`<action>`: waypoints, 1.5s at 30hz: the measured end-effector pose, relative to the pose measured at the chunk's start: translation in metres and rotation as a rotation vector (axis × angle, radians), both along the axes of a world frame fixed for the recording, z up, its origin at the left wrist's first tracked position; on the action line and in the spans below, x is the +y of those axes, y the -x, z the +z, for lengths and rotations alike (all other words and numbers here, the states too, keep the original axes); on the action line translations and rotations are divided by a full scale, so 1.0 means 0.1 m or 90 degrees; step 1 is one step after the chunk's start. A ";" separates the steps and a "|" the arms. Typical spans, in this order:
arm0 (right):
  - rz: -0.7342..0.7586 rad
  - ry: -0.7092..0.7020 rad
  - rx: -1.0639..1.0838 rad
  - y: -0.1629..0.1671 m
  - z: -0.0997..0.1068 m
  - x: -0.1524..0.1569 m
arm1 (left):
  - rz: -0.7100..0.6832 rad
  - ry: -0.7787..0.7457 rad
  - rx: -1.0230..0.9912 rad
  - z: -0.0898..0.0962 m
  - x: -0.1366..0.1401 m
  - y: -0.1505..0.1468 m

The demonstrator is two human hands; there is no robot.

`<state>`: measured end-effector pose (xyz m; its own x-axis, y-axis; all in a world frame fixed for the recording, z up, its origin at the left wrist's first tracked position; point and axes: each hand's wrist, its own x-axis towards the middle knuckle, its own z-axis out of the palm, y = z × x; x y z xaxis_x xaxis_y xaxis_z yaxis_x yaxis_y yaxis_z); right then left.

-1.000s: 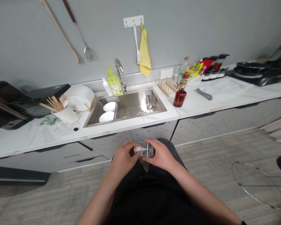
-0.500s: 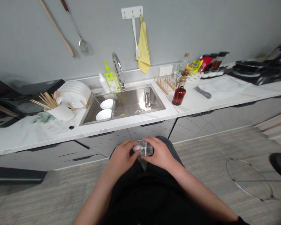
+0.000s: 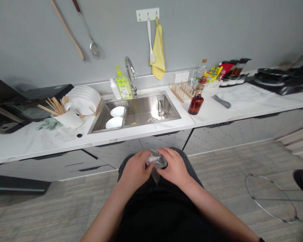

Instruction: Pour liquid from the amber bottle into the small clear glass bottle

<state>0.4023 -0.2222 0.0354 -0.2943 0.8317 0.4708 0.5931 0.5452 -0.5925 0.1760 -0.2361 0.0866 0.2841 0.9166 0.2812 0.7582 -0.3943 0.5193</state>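
"What do you see, largest first?"
"I see a pale, marbled bench (image 3: 244, 100) with a steel sink (image 3: 143, 109) set into it. Lower, in front of the bench, come the left hand (image 3: 137, 169) and right hand (image 3: 174, 167)."
"And the fingers?"
"Both sets curl partly closed, gripping one small container (image 3: 161, 163) between them."
"How does it look?"
"Clear and shiny, whitish toward the left; its exact shape is blurred."

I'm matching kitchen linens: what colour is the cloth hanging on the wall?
The hanging cloth is yellow; the head view shows it best.
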 end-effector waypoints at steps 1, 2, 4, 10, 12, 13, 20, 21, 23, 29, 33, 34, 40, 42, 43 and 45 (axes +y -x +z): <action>0.004 0.007 0.004 -0.01 0.00 0.01 | -0.062 0.001 -0.017 0.03 0.00 0.04; 0.009 0.012 0.010 -0.01 0.00 0.01 | -0.109 -0.004 -0.029 0.05 0.01 0.08; 0.021 0.016 0.023 -0.01 0.00 0.02 | -0.119 -0.027 -0.041 0.08 0.01 0.14; 0.064 0.031 0.028 0.04 0.01 0.01 | -0.090 0.002 -0.012 0.06 0.00 0.15; 0.065 0.039 0.030 0.03 0.01 0.01 | -0.139 -0.005 -0.029 0.06 -0.01 0.14; 0.062 0.043 0.034 0.02 0.00 0.02 | -0.149 -0.015 -0.044 0.06 -0.02 0.13; 0.049 0.050 0.059 -0.01 0.00 0.02 | 0.031 -0.046 -0.084 -0.03 -0.01 0.13; 0.052 0.051 0.053 0.00 0.00 0.03 | 0.018 -0.040 -0.080 -0.03 -0.01 0.12; 0.060 0.049 0.045 0.01 -0.01 0.03 | -0.046 -0.037 -0.072 -0.04 -0.02 0.11; 0.060 0.046 0.051 0.01 -0.03 0.03 | -0.007 -0.046 -0.027 -0.06 -0.03 0.09; 0.059 0.054 0.041 0.00 -0.03 0.04 | -0.069 -0.032 -0.015 -0.09 -0.01 0.10; 0.059 0.058 0.040 0.00 -0.02 0.04 | -0.080 -0.041 -0.021 -0.09 -0.01 0.10; 0.059 0.059 0.047 0.01 -0.02 0.03 | -0.027 -0.055 0.014 -0.08 -0.02 0.11; 0.062 0.054 0.051 0.01 -0.04 0.02 | -0.070 -0.049 0.047 -0.05 -0.02 0.11; 0.060 0.053 0.056 0.01 -0.04 0.02 | -0.093 -0.049 0.058 -0.03 -0.02 0.12; 0.054 0.056 0.071 0.01 -0.05 0.02 | -0.102 -0.056 0.070 0.02 -0.04 0.13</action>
